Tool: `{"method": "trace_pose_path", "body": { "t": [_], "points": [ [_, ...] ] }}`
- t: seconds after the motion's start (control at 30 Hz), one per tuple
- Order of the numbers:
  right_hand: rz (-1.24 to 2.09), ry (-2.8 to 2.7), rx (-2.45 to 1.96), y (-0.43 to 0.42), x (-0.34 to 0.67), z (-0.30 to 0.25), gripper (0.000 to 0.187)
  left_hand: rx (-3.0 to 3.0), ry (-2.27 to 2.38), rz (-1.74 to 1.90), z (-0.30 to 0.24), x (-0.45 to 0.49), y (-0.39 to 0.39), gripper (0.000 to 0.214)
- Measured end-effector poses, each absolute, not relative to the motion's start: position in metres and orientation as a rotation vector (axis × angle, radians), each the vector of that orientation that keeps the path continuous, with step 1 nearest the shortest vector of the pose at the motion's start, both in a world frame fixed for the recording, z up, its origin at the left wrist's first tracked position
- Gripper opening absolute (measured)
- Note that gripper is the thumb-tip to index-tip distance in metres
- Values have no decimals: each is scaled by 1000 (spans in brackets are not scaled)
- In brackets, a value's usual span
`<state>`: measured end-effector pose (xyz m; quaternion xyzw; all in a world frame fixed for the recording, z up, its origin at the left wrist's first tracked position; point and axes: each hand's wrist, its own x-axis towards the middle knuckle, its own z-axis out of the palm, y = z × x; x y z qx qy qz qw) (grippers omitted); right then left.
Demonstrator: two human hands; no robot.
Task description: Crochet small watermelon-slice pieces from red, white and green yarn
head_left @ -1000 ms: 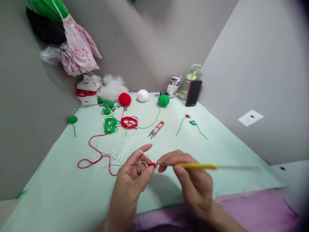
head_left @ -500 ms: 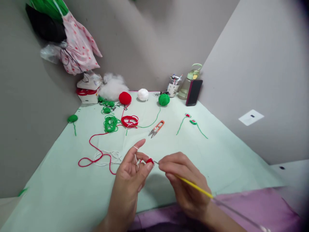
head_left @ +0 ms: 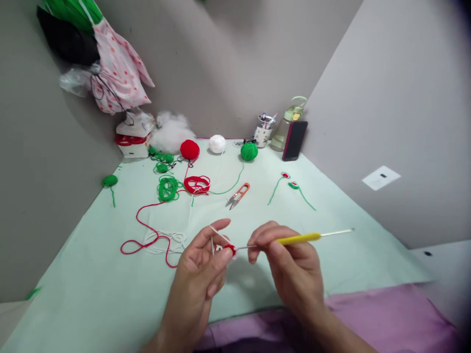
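My left hand [head_left: 202,269] pinches a small red crochet piece [head_left: 230,249] between thumb and fingers. White yarn [head_left: 220,234] runs over its raised index finger down to the piece. My right hand [head_left: 289,262] grips a crochet hook [head_left: 300,239] with a yellow handle and a metal shaft at both ends. The hook's near tip meets the red piece; whether it sits inside a stitch I cannot tell. Left of my hands, loose white yarn [head_left: 165,241] and a red strand [head_left: 138,215] lie on the table.
Orange thread snips [head_left: 239,195] lie beyond my hands. Two small crocheted pieces with green tails [head_left: 293,185] rest to the right. Along the back stand red [head_left: 190,149], white [head_left: 217,144] and green [head_left: 249,151] yarn balls, a pen cup [head_left: 263,132], a bottle [head_left: 281,132] and a phone [head_left: 295,141].
My right hand has turned the hook, so its far end has swung up from the lower right to nearly level. My left index finger has dipped and moved slightly right.
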<state>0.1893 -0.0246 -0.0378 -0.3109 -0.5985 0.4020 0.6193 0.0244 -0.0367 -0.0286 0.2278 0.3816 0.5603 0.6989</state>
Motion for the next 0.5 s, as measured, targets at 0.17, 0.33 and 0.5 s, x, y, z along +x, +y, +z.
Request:
{"method": "trace_pose_path", "body": {
  "t": [0.17, 0.33, 0.5],
  "points": [
    [716, -1647, -762, -26, 188, -41, 27, 632, 974, 1289, -33, 33, -43, 36],
    [527, -1848, -766, -30, 198, -49, 41, 477, 805, 1198, -40, 28, -36, 44],
    [807, -1469, -767, -22, 192, -41, 23, 344, 750, 1184, -34, 23, -33, 36]
  ]
}}
